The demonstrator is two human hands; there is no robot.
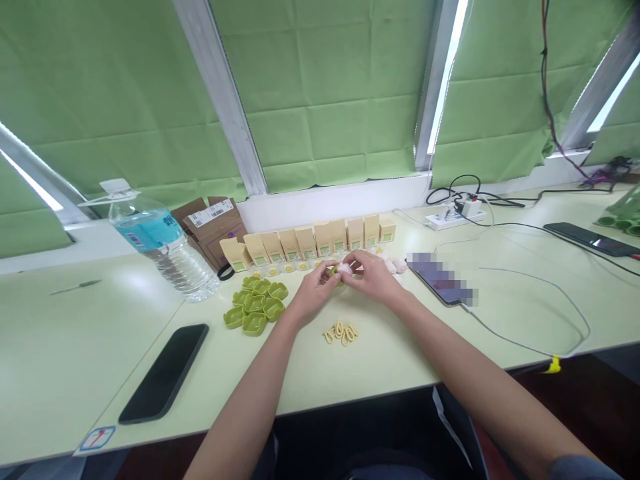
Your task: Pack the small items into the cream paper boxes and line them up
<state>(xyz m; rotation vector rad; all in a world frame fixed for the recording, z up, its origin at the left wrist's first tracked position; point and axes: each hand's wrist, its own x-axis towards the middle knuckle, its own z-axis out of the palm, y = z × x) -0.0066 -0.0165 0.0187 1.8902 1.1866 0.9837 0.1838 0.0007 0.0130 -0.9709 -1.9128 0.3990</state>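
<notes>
My left hand [316, 288] and my right hand [373, 277] meet above the middle of the table, fingers closed. Between their fingertips is a small rounded white piece [345, 268], pinched by my right hand. A green piece, mostly covered by the fingers, shows at my left fingertips against the white one. Left of my hands lies a cluster of several small green cup-shaped pieces [255, 303]. Nearer me are several pale yellow loops [341, 332]. Some pinkish-white rounded pieces [399, 265] rest just beyond my right hand, which partly hides them.
Several small open cartons [296, 244] stand in a row behind my hands, clear containers before them. A large water bottle [163, 243] and brown box [213, 230] are left. A black phone [164, 373] lies front left; a cabled phone [440, 280] and power strip [456, 219] are right.
</notes>
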